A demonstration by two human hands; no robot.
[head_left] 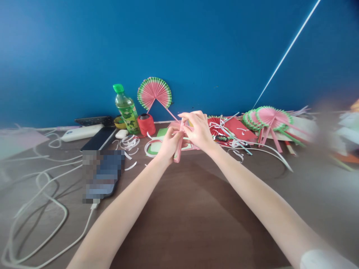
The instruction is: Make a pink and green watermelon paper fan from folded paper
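Over the middle of the table, my left hand (169, 144) pinches a narrow pink folded paper strip (177, 157) that stands tilted, with a little pale green along its lower part. My right hand (199, 131) is closed at the upper end of the same strip, fingertips bent over it. The fingers hide much of the paper. Behind them a round pleated paper fan (154, 91), pink with a green rim, leans on the blue wall, its two pink handles spread. Green and white paper (153, 148) lies just beyond my hands.
To the left are a phone (108, 175) with a looping white cable (66, 213), a black power bank (98, 139), a green-capped bottle (126, 112) and a red roll (146, 125). More fans (272, 118), red paper (238, 129) and white paper strips (131, 143) lie along the wall.
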